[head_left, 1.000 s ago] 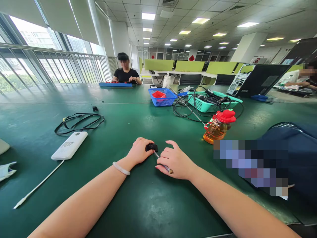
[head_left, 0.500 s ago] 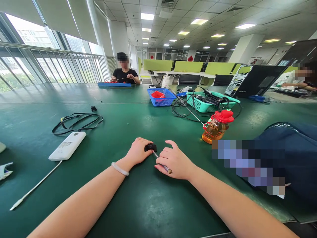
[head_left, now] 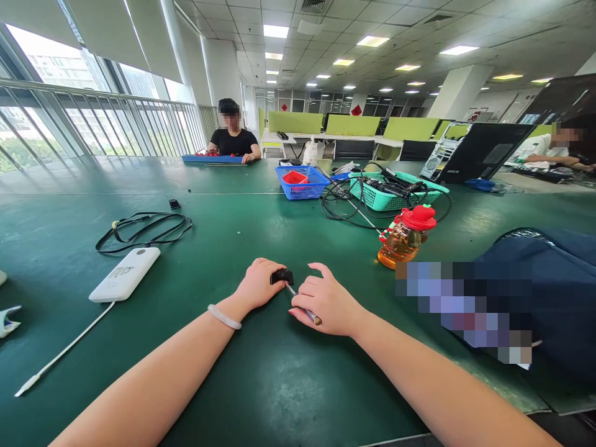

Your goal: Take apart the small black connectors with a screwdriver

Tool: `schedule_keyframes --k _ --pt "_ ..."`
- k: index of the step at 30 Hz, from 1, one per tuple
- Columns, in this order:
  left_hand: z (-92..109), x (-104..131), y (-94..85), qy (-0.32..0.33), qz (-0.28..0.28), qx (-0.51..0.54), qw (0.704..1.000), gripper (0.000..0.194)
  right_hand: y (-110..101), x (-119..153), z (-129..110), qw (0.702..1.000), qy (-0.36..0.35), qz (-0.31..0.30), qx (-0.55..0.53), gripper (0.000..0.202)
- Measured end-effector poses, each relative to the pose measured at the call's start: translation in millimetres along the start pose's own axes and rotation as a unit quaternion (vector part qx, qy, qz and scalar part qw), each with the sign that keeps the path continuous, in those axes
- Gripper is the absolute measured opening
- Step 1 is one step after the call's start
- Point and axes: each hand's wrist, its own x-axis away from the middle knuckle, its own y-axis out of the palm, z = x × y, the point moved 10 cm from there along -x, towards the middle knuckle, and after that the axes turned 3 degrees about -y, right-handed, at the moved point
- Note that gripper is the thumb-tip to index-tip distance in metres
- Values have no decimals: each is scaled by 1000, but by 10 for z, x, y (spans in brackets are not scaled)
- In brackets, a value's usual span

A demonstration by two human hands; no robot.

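Near the middle of the green table (head_left: 223, 391), my left hand (head_left: 258, 284) grips a small black block (head_left: 283, 276) between thumb and fingers. A light bangle circles the left wrist. My right hand (head_left: 326, 301) holds a thin metal tool (head_left: 311, 315) with a brownish rear end, its index finger raised off it. The tool's tip points up and left and meets the near side of the block, by the left thumb. Details on the block are too small to make out.
A white power bank (head_left: 125, 274) and coiled black cable (head_left: 144, 233) lie left. Right are a red-capped bottle (head_left: 406, 236) and dark bag (head_left: 554, 292). Beyond stand a blue basket (head_left: 302, 186) and green basket (head_left: 372, 197) with cables. A person (head_left: 235, 139) sits across the table.
My hands, the block and the tool keep nearly the same pose. The view has shifted slightly. The person across the table has lowered their hands.
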Motion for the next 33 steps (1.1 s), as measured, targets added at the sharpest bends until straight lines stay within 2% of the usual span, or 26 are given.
schedule_keyframes --k 12,33 --pt "15 -2 -3 8 1 0 1000 31 -35 2 10 1000 3 21 3 22" --pt "-65 -20 44 1 2 -7 1000 34 -6 21 48 999 19 24 12 22"
